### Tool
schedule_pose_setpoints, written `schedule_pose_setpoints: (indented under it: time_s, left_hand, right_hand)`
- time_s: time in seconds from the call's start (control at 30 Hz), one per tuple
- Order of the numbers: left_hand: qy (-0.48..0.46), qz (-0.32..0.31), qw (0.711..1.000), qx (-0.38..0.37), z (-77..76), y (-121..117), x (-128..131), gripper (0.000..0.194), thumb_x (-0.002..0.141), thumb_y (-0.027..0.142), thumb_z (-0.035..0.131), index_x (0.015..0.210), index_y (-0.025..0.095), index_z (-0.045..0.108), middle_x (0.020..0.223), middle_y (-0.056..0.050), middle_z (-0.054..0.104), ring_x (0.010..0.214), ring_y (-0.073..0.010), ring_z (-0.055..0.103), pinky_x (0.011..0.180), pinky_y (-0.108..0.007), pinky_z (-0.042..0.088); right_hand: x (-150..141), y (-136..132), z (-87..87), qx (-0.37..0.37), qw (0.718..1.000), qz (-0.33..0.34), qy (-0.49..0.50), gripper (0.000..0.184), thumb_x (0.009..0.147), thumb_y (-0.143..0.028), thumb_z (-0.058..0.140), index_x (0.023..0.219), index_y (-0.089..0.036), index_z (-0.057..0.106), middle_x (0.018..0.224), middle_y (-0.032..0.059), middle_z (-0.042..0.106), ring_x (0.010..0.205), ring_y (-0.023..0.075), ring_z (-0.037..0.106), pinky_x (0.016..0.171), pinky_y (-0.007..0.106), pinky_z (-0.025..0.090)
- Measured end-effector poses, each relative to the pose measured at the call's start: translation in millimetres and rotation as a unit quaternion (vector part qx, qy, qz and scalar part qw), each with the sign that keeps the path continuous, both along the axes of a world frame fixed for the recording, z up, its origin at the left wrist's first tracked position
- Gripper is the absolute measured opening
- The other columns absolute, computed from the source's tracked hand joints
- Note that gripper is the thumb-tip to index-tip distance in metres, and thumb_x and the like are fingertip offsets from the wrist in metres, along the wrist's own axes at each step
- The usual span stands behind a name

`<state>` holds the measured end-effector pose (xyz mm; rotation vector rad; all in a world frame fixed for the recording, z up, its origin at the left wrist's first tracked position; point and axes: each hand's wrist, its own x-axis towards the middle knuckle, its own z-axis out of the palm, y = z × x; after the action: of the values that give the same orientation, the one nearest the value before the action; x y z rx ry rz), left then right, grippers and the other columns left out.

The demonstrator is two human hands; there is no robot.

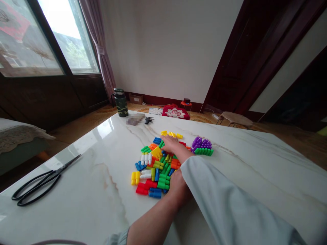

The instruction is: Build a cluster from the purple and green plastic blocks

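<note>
A heap of small plastic building blocks [157, 166] in red, blue, green, yellow, orange and white lies on a white marble table [89, 190]. My right hand [171, 144], in a pale long sleeve, reaches across the far side of the heap with its fingers lying flat on the blocks. My left hand [178, 189] rests at the near right edge of the heap. Its fingers are hidden by blocks and by the right sleeve. Just right of my right hand sits a joined cluster of purple blocks on green ones [202, 146].
Black scissors [43, 182] lie near the table's left edge. At the far edge stand a dark camouflage bottle [120, 102], a blurred item [135, 119] and keys [148, 119]. Beyond are a red cushion [175, 112], a small stool [236, 118] and a bed [15, 136].
</note>
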<state>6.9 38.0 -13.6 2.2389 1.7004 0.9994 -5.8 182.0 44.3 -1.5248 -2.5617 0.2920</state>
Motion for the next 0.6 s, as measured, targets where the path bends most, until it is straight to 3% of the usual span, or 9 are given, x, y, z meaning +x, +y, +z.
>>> schedule_pose_setpoints:
  time_s: [0.13,0.2,0.27,0.3,0.37,0.4,0.43,0.5,0.6]
  left_hand:
    - [-0.032,-0.029,0.999,0.007,-5.7,-0.8,-0.5,0.006,0.066,0.016,0.061,0.069,0.017,0.066,0.073,-0.012,0.068,0.07,-0.0282,0.065,0.058,-0.034,0.049]
    - [-0.075,-0.064,0.995,0.018,-4.7,-2.1,-2.2,0.006,0.067,0.014,0.06,0.069,0.017,0.065,0.076,-0.011,0.068,0.072,-0.0253,0.064,0.061,-0.032,0.05]
    - [-0.153,-0.094,0.983,0.029,1.0,-4.2,-4.5,0.012,0.074,0.012,0.056,0.075,0.018,0.065,0.081,-0.009,0.068,0.075,-0.0212,0.064,0.065,-0.029,0.05]
    - [-0.201,-0.099,0.974,0.036,5.2,-5.4,-5.7,0.014,0.079,0.012,0.053,0.081,0.018,0.065,0.084,-0.008,0.068,0.078,-0.0194,0.064,0.068,-0.028,0.05]
    - [-0.307,-0.077,0.948,0.041,14.3,-8.2,-7.9,0.014,0.088,0.015,0.047,0.092,0.018,0.06,0.087,-0.007,0.066,0.081,-0.0172,0.063,0.073,-0.027,0.05]
    - [-0.361,-0.055,0.93,0.041,18.2,-9.5,-9.0,0.012,0.091,0.019,0.046,0.096,0.018,0.057,0.088,-0.006,0.065,0.081,-0.0167,0.063,0.073,-0.027,0.051]
    - [-0.411,-0.036,0.91,0.039,21.4,-10.8,-10.0,0.012,0.093,0.024,0.046,0.101,0.018,0.052,0.088,-0.006,0.063,0.08,-0.0161,0.062,0.072,-0.027,0.051]
    - [-0.476,-0.016,0.879,0.035,25.1,-13.0,-12.0,0.021,0.094,0.033,0.046,0.11,0.019,0.045,0.089,-0.004,0.061,0.074,-0.0151,0.062,0.067,-0.026,0.051]
    - [-0.456,-0.001,0.889,0.032,26.1,-14.8,-15.4,0.037,0.089,0.041,0.055,0.116,0.019,0.043,0.087,-0.004,0.064,0.074,-0.0167,0.064,0.067,-0.027,0.051]
  right_hand:
    - [6.6,6.3,4.1,0.026,0.997,-0.02,0.07,0.051,0.056,-0.016,0.081,0.105,-0.02,0.068,0.118,0.0115,0.063,0.107,0.0286,0.06,0.09,0.038,0.047]
    - [16.9,5.1,8.3,0.042,0.992,-0.025,0.112,0.038,0.065,-0.016,0.075,0.102,-0.02,0.067,0.107,0.0069,0.067,0.099,0.0221,0.063,0.086,0.032,0.049]
    - [32.4,-3.6,12.0,0.051,0.968,-0.042,0.243,0.024,0.075,-0.021,0.066,0.099,-0.019,0.066,0.096,0.0033,0.07,0.088,0.017,0.065,0.079,0.028,0.051]
    - [41.5,-11.4,13.0,0.05,0.934,-0.06,0.348,0.02,0.079,-0.026,0.063,0.097,-0.019,0.065,0.09,0.0024,0.07,0.081,0.0155,0.065,0.073,0.027,0.051]
    - [60.7,-33.5,12.4,0.026,0.806,-0.117,0.58,0.025,0.084,-0.041,0.058,0.094,-0.019,0.062,0.085,0.0014,0.068,0.069,0.0134,0.063,0.058,0.024,0.05]
    - [69.6,-47.1,10.5,0.02,0.743,-0.158,0.651,0.03,0.084,-0.048,0.057,0.092,-0.019,0.061,0.081,0.0003,0.067,0.062,0.0123,0.06,0.051,0.022,0.046]
    - [77.3,-61.7,7.6,0.014,0.703,-0.187,0.686,0.033,0.084,-0.052,0.056,0.091,-0.02,0.06,0.075,-0.0012,0.065,0.056,0.0112,0.056,0.046,0.021,0.042]
    - [87.4,-90.8,-0.5,0.023,0.697,-0.21,0.685,0.033,0.084,-0.053,0.057,0.089,-0.021,0.061,0.068,-0.0034,0.061,0.052,0.0104,0.052,0.045,0.02,0.04]
    - [89.0,-123.5,-14.4,0.039,0.758,-0.161,0.631,0.026,0.082,-0.047,0.062,0.082,-0.021,0.06,0.072,-0.0026,0.061,0.064,0.0133,0.056,0.058,0.023,0.047]
